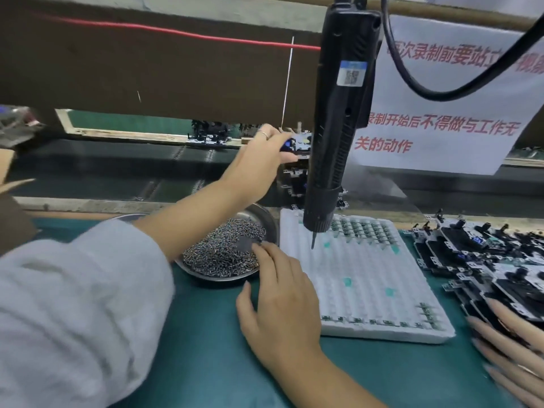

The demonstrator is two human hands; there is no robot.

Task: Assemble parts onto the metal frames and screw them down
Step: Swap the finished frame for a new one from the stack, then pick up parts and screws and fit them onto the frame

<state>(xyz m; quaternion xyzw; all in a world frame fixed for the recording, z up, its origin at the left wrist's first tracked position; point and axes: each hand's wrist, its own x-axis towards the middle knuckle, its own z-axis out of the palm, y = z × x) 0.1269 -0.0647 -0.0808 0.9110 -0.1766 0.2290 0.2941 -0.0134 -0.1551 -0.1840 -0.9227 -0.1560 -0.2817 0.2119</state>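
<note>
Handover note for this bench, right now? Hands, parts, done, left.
Left hand grips a frame assembly out over the conveyor.
Right hand is open, fingertips in the screw dish.
Screwdriver hangs unheld over the white tray, which is mostly empty.
Frame pile lies right of the tray; another hand rests there.
Left: pick screws and drive them. Count done unclear.

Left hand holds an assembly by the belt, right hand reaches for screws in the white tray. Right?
No: the head view shows the right hand reaching for screws in the round metal dish, not the white tray. The left hand holds the assembly as stated.
</note>
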